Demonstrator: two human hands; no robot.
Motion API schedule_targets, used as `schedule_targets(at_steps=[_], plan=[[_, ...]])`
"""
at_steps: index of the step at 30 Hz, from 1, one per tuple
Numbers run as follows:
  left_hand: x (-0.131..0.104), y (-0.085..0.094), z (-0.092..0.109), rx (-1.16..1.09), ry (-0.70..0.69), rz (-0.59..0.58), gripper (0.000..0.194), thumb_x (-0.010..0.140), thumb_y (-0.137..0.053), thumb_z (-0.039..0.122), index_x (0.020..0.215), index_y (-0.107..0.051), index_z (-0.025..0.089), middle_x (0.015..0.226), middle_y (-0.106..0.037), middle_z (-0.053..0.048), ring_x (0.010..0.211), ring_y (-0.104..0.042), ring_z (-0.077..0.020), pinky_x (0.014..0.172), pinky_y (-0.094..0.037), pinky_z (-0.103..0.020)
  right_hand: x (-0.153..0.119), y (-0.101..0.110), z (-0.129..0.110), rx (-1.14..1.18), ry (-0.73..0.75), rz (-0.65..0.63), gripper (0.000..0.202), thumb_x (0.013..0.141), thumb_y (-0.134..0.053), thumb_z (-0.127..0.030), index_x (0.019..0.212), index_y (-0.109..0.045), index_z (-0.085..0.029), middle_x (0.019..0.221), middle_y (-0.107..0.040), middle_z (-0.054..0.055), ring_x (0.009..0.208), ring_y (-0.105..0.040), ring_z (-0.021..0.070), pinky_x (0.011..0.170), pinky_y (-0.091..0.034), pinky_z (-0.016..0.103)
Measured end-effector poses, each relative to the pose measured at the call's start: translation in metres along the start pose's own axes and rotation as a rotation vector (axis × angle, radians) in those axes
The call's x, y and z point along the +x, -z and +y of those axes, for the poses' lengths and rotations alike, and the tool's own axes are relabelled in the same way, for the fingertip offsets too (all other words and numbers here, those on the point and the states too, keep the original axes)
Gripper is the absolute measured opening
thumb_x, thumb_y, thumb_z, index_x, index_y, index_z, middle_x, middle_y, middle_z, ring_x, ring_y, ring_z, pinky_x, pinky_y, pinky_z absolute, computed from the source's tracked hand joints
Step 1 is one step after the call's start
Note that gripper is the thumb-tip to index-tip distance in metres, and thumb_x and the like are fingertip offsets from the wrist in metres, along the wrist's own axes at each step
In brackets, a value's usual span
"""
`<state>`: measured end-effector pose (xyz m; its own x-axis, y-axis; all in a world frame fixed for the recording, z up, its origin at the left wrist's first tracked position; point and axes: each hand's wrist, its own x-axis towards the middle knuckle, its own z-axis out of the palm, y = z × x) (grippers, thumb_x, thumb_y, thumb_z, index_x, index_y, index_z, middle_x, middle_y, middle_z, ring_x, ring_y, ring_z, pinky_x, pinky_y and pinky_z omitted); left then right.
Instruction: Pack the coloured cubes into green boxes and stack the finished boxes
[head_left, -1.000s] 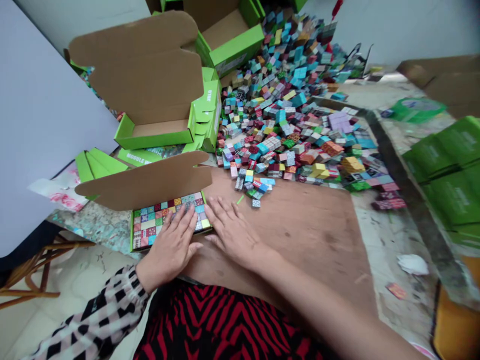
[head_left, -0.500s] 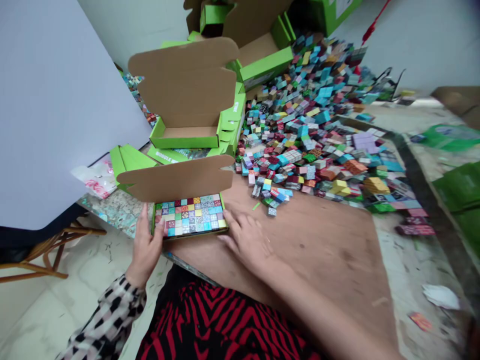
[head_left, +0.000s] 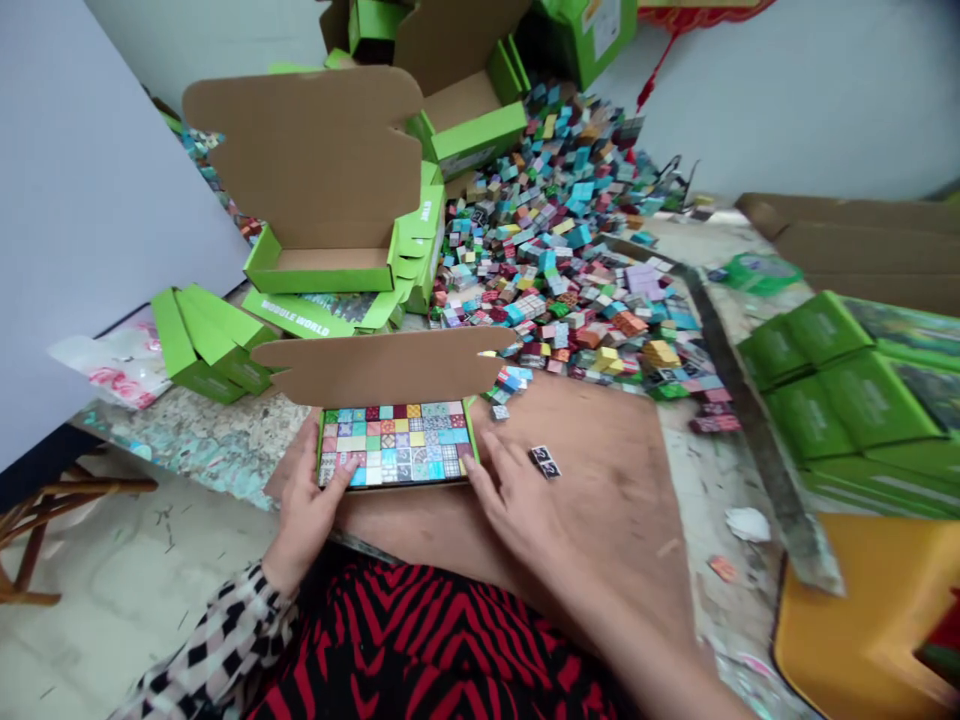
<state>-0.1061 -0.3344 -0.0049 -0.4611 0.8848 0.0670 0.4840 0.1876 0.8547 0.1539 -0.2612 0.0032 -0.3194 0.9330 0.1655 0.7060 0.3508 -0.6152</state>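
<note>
A shallow green box [head_left: 324, 446] filled with a flat grid of small patterned cubes [head_left: 397, 445] lies on a brown board [head_left: 607, 480], its cardboard lid [head_left: 382, 365] standing open behind it. My left hand [head_left: 306, 510] grips the box's left side, thumb resting on the cubes. Against the box's right front corner lies my right hand [head_left: 517, 500], flat with fingers spread. A small dark cube pair [head_left: 544, 461] sits on the board just right of that hand.
A big heap of loose coloured cubes [head_left: 570, 240] covers the table behind. An empty open green box [head_left: 322, 265] and more green boxes [head_left: 465, 120] stand at the back left. Flat green cartons [head_left: 840, 400] are stacked at right, an orange stool [head_left: 862, 620] below them.
My left hand went from lying flat on the cubes to gripping the box's left side. My right hand slid to the box's right front corner. The dark cube pair now lies on the board.
</note>
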Motion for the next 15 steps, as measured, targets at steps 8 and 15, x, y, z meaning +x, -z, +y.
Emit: schedule_targets(at_steps=[8, 15], plan=[[-0.001, -0.006, 0.006, 0.004, 0.068, -0.109, 0.075, 0.084, -0.058, 0.047, 0.147, -0.021, 0.029, 0.152, -0.028, -0.006, 0.139, -0.024, -0.0264, 0.115, -0.014, -0.047, 0.004, -0.011, 0.006, 0.592, -0.287, -0.144, 0.040, 0.076, -0.063, -0.033, 0.111, -0.053, -0.017, 0.101, -0.067, 0.009, 0.088, -0.063, 0.0230, 0.077, -0.052, 0.040], [-0.006, -0.003, 0.011, -0.121, 0.008, -0.160, 0.069, 0.088, -0.054, 0.041, 0.146, -0.018, 0.035, 0.154, -0.023, 0.000, 0.141, -0.020, -0.0229, 0.116, -0.012, -0.047, 0.002, -0.008, -0.001, 0.486, -0.284, -0.169, 0.033, 0.077, -0.062, -0.028, 0.107, -0.053, -0.017, 0.102, -0.066, 0.010, 0.093, -0.062, 0.0247, 0.081, -0.050, 0.043]])
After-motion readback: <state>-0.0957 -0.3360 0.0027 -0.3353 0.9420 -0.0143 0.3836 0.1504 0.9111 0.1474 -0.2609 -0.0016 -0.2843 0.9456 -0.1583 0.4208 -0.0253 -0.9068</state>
